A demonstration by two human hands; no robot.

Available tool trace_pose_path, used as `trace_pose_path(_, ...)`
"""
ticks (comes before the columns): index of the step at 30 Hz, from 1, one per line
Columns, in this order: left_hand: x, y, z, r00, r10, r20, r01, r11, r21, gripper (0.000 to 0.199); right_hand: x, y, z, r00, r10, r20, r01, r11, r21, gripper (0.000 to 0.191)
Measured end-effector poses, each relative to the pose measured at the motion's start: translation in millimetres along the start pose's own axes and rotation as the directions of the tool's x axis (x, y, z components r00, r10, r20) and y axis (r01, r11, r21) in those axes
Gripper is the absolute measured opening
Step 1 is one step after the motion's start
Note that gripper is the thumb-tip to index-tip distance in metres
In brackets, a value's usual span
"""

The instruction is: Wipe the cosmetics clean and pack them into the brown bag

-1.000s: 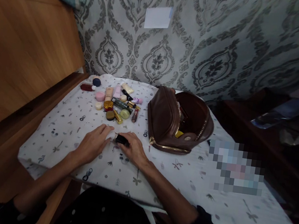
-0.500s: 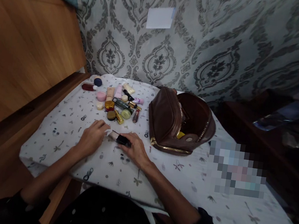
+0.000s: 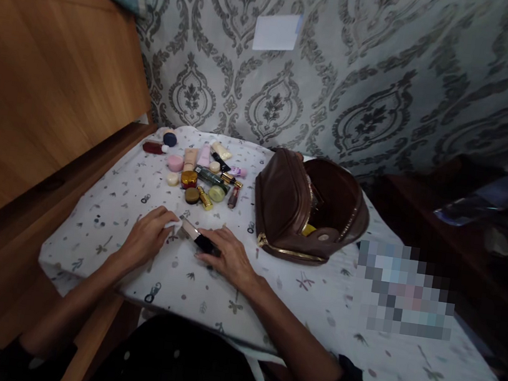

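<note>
Though near left hand (image 3: 146,236), closed on white tissue (image 3: 174,224), black-capped bottle (image 3: 191,229) tight in right hand (image 3: 231,258).

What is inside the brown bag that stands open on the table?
In the brown bag, something yellow shows near the front edge. Deeper things are too dark to name, and the bag's own side hides the rest.

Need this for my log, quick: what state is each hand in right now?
Left hand: closed, pinching a white tissue or cloth.
Right hand: closed on a black-and-pale cosmetic item.
</note>
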State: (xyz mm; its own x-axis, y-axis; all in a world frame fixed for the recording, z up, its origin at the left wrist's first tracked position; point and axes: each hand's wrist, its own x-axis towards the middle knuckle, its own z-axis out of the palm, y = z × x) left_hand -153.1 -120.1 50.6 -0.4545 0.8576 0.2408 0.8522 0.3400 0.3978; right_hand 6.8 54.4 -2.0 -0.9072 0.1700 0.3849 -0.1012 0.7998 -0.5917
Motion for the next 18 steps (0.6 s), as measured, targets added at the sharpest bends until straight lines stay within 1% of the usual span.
trace_pose_path(4,-9.4,-2.4,-1.8,1.000,0.000,-0.006,0.000,1.000,-0.021,0.021,-1.2,-2.5,0.4,0.998,-0.046,0.049,0.050,0.997,-0.066,0.055)
trace_pose_path(9,-21.9,-5.0,-8.3,1.000,0.006,-0.018,-0.006,0.999,-0.042,0.019,-3.3,-4.7,0.6,0.987,-0.139,0.075,0.144,0.988,-0.061,0.052)
trace_pose_path(12,-26.5,-6.6,-11.4,0.998,0.011,-0.055,-0.013,0.999,-0.039,0.019,-3.2,-6.7,0.9,0.978,-0.177,0.108,0.184,0.981,-0.061,0.055)
trace_pose_path(13,-26.8,-6.9,-11.6,0.998,0.012,-0.067,-0.015,0.999,-0.040,0.019,-3.0,-7.4,1.3,0.980,-0.167,0.110,0.175,0.982,-0.067,0.058)
trace_pose_path(15,-25.2,-7.0,-10.3,0.996,0.010,-0.085,-0.014,0.999,-0.045,0.020,-2.4,-8.3,2.6,0.990,-0.111,0.093,0.119,0.988,-0.093,0.064)
trace_pose_path(16,-23.5,-7.0,-8.8,0.996,0.010,-0.092,-0.014,0.999,-0.048,0.020,-2.1,-8.5,3.4,0.994,-0.072,0.080,0.081,0.991,-0.110,0.065)
trace_pose_path(18,-19.1,-7.0,-4.5,0.995,0.012,-0.104,-0.017,0.998,-0.053,0.021,-1.3,-8.3,4.7,0.997,-0.014,0.071,0.024,0.990,-0.139,0.061)
